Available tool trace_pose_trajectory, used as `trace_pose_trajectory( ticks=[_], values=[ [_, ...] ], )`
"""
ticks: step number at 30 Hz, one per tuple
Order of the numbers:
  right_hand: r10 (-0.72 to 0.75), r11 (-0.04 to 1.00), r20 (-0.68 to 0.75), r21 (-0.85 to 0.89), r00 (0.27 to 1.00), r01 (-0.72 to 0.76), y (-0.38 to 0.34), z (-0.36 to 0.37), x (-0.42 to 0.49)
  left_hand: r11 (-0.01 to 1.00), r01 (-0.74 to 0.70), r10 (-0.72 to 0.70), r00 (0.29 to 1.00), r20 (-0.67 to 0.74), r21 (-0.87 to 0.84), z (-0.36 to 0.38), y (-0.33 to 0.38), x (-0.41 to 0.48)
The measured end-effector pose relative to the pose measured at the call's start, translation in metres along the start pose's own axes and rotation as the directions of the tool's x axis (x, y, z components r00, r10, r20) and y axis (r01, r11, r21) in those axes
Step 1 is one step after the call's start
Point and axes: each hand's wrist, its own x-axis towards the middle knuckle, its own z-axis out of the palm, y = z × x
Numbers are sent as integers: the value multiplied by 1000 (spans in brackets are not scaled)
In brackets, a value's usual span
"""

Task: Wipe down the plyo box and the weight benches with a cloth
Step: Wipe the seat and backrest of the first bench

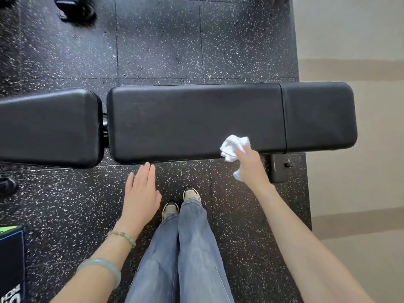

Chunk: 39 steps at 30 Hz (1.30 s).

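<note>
Gripping a crumpled white cloth (234, 146) in the right hand (249, 169), grip closed, at the near edge of the black padded surface (196, 121). Holding the left hand (141, 193) flat, grip open, apparently not touching. Mid-wipe; next, sweeping across the remaining pad.

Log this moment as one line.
step: wipe | right hand: grips white cloth against near edge of long bench pad | left hand: open, empty, off the pad
</note>
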Motion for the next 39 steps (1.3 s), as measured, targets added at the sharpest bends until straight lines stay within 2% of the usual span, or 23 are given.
trace_pose_trajectory(
  ticks=[5, 8, 11, 14, 17, 20, 25, 29, 34, 39],
  values=[
    [-18, 1000, 61, -19, 998, 20, -67, -81, -63, 996, -81, 83, 996, -29, 47, -84, 11, -44],
    [-47, 999, 31, 26, 998, 46, -102, -128, -112, 990, -132, 137, 981, -135, 45, -142, 19, -75],
    [-70, 996, -87, 51, 994, 74, -129, -174, -160, 982, -191, 183, 947, -262, -5, -198, 33, -104],
    [-65, 990, -230, 105, 971, 91, -146, -214, -206, 959, -281, 249, 885, -393, -25, -246, 49, -132],
    [-9, 985, -393, 155, 919, 76, -152, -243, -249, 935, -354, 310, 812, -494, 6, -277, 66, -154],
    [56, 976, -519, 210, 853, 64, -152, -264, -289, 911, -411, 367, 773, -517, 31, -297, 88, -168],
    [163, 958, -633, 285, 757, 31, -123, -281, -338, 851, -520, 474, 697, -539, 74, -317, 139, -180],
    [244, 936, -659, 353, 711, 7, -83, -286, -362, 815, -573, 530, 675, -513, 89, -317, 188, -185],
    [254, 941, -665, 338, 702, -19, -10, -294, -391, 810, -584, 533, 686, -496, 63, -298, 264, -192],
    [271, 922, -656, 387, 704, 6, 76, -309, -429, 831, -557, 476, 705, -526, 5, -274, 356, -207]
  ],
)
